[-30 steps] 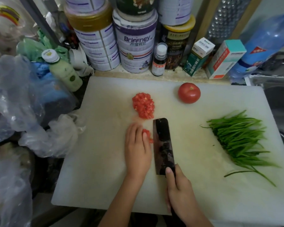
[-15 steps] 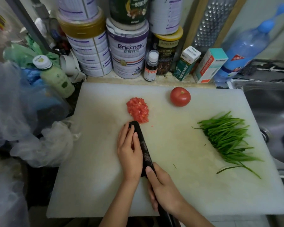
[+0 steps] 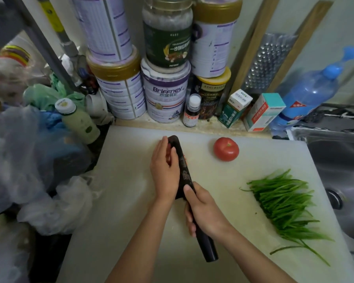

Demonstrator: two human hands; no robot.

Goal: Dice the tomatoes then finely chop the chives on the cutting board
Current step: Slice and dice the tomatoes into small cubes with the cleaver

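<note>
Gripping the black handle of a dark, broad-bladed cleaver [image 3: 184, 174], the right hand [image 3: 205, 211] has its fingers wrapped round the handle and its thumb laid on the heel of the blade. The blade points away from the person, toward the far edge of the white rectangular plastic cutting board [image 3: 121, 201]. The left hand [image 3: 165, 170] lies released, fingers straight and together, flat along the blade's left face. Small red pieces of diced tomato [image 3: 168, 154] show between its thumb and fingers, touching the blade; most of the pile is hidden by the hand. 1 whole round red tomato [image 3: 226, 149] sits uncut on the board, right of the blade tip and apart from it. A bundle of long green chives [image 3: 284, 205] lies uncut on the board's right part, well apart from both hands. Behind the board stand stacked white-and-purple tins [image 3: 165, 94], a small dark bottle with a white cap [image 3: 191, 111], 2 cardboard cartons [image 3: 264, 112] and a blue plastic water bottle [image 3: 309, 97]. A metal sink [image 3: 339, 160] adjoins the board on the right; clear plastic bags [image 3: 29, 170] lie to its left.
</note>
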